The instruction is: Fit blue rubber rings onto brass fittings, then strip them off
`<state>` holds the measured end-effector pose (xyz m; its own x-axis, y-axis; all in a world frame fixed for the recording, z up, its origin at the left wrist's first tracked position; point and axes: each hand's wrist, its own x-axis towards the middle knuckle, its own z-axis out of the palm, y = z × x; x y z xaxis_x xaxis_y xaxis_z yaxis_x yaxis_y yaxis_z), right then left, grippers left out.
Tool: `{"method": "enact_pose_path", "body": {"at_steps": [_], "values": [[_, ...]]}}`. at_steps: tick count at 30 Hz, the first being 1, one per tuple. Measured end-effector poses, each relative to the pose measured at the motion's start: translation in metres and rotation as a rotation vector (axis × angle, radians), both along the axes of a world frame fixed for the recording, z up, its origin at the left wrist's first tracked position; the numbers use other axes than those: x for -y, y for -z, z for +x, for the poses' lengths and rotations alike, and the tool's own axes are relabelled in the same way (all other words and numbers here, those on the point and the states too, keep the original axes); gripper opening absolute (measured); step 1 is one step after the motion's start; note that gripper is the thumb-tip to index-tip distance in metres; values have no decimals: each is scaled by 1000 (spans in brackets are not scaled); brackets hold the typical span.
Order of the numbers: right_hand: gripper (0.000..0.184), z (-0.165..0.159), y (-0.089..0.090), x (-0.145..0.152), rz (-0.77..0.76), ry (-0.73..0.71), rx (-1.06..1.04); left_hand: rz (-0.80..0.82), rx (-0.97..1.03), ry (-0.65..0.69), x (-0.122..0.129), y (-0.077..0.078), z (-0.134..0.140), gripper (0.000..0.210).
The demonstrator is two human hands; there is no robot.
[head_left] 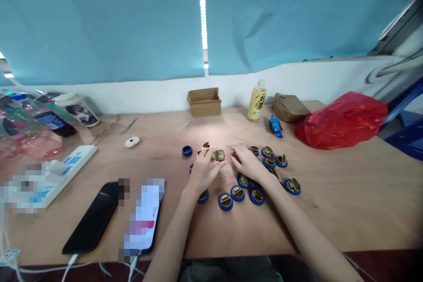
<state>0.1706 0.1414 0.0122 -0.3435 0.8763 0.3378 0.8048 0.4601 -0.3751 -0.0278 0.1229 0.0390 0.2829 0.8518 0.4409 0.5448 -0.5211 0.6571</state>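
Observation:
Between the thumb and fingers of my left hand (203,168) is a small gold-coloured metal clasp (218,155), held just above the table. My right hand (245,162) is a little to the right of it, with its fingers bent and drawn together. Whatever its fingertips may pinch is too small to make out. Around both hands lie several blue rings with gold clasp pieces set in them, such as the blue-ringed clasp (225,202) in front and another blue-ringed clasp (292,186) at the right. A bare blue ring (187,150) sits left of my left hand.
At the back stand an open cardboard box (205,105) and a yellow drink bottle (257,101). A blue wrapper (276,126), brown package (289,107) and red plastic bag (343,121) are rightward. Leftward lie two phones, one a black phone (94,218), a power strip (71,174) and bottles.

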Motion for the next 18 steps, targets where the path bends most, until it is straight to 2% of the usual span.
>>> {"method": "enact_pose_path", "body": {"at_steps": [2,4,12,18], "values": [[33,1,0,-1,-1,-4,0,16,-30,18,0,3,2,30],[37,1,-1,-1,-13,-3,18,26,-64,6,0,5,3,30],[20,-5,-16,5,5,28,-32,67,-237,-37,-4,9,-5,31],[16,-5,-20,7,9,-40,-34,30,-387,-26,-6,11,-9,31]]}}
